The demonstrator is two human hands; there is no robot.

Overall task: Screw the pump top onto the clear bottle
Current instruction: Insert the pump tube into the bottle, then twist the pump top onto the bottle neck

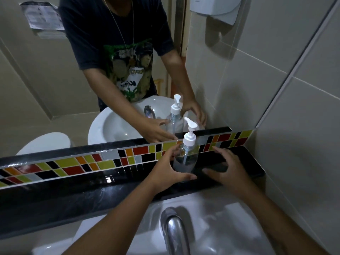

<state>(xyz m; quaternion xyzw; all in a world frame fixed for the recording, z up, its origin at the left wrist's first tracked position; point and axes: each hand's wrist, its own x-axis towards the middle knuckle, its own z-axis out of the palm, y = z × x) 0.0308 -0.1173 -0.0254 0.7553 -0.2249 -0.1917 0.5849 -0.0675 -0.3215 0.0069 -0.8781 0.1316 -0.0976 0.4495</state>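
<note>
The clear bottle (pixel 184 159) stands upright on the black ledge (pixel 110 183) below the mirror, about a third full of liquid. The white pump top (pixel 189 137) sits on its neck, nozzle pointing up and left. My left hand (pixel 165 172) wraps the bottle's left side, with the thumb across the front of its base and the fingers by its shoulder. My right hand (pixel 224 168) hovers just right of the bottle with fingers spread, not touching it.
A chrome faucet (pixel 174 229) rises from the white sink (pixel 220 227) directly under my arms. A strip of coloured tiles (pixel 73 162) runs behind the ledge. The mirror (pixel 55 89) repeats the scene. A tiled wall (pixel 294 144) closes the right side, with a white dispenser (pixel 215 8) above.
</note>
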